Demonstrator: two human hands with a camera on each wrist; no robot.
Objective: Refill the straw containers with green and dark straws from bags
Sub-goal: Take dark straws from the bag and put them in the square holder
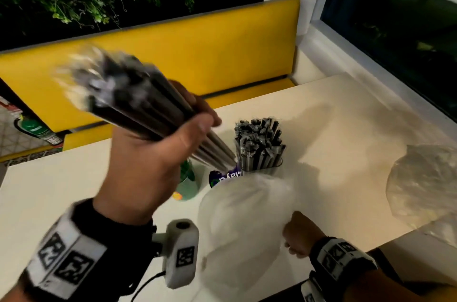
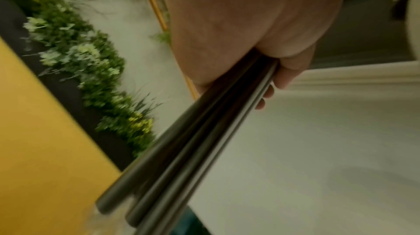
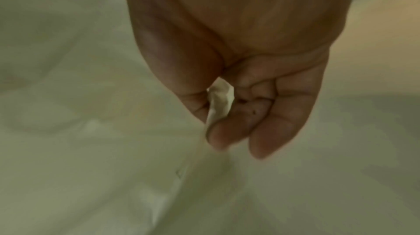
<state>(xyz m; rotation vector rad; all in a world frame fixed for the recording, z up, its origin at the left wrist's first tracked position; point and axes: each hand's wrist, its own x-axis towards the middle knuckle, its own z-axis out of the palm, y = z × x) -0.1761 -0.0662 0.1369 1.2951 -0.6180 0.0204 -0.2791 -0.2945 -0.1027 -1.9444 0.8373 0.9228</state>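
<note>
Many dark straws (image 1: 138, 106) — wrapped, seemingly — blurred.

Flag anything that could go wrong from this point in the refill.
The left hand grips a tilted bundle of dark straws by its middle; the lower ends aim near the container, already packed with dark straws, so more may jam or tip it. The green cup sits just beside the bundle's path and could be knocked. The right hand only pinches the bag, which could slip or drag across the table.
</note>
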